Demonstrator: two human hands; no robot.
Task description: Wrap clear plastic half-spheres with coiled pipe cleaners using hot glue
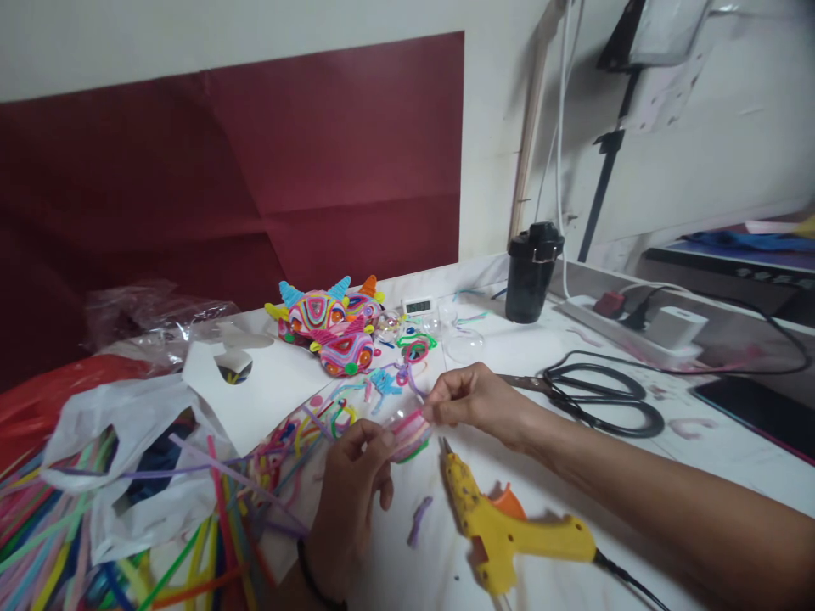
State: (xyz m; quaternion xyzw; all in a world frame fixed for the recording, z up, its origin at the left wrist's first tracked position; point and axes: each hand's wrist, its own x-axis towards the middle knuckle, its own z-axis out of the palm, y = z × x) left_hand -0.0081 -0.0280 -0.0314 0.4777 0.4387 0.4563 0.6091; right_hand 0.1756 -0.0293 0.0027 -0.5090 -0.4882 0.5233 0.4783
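Observation:
Between my hands is a clear plastic ball piece (411,434) partly covered with rows of pink, purple and green pipe cleaner. My left hand (357,471) grips its left side between thumb and forefinger. My right hand (474,403) is closed in a pinch at the upper right edge, where a purple pipe cleaner (415,382) runs up from the fingertips. Just below the ball lies a yellow hot glue gun (515,530), its nozzle pointing up toward the piece. A short purple pipe cleaner scrap (418,520) rests left of the gun.
Colourful animal-head ornaments (334,327) stand at the back beside a small digital clock (417,305). Large black scissors (592,395) lie right, before a black cup (533,276) and power strip (637,327). Loose pipe cleaners (64,526) and plastic bags (140,416) cover the left.

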